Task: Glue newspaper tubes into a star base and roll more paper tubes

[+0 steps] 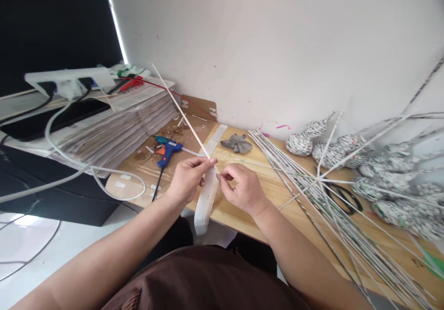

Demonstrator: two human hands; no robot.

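Note:
My left hand (189, 178) is closed, with thumb and fingers pinching a thin white rolled-paper stick (185, 118) near its lower end. The stick slants up and away to the left. Just to the right, my right hand (243, 187) has its fingertips pinched together close to the stick's lower end; whatever is between them is too small or hidden to name. Both hands are above a strip of pale tape (204, 203) that runs across the wooden table and over its front edge.
A blue glue gun (169, 152) lies left on a brown board. A crumpled grey cloth (237, 142) sits behind my hands. To the right are many paper sticks (294, 176), a star of joined sticks (319, 179), black scissors (343, 199) and woven paper shapes (300, 143). Stacked paper (128, 125) stands left.

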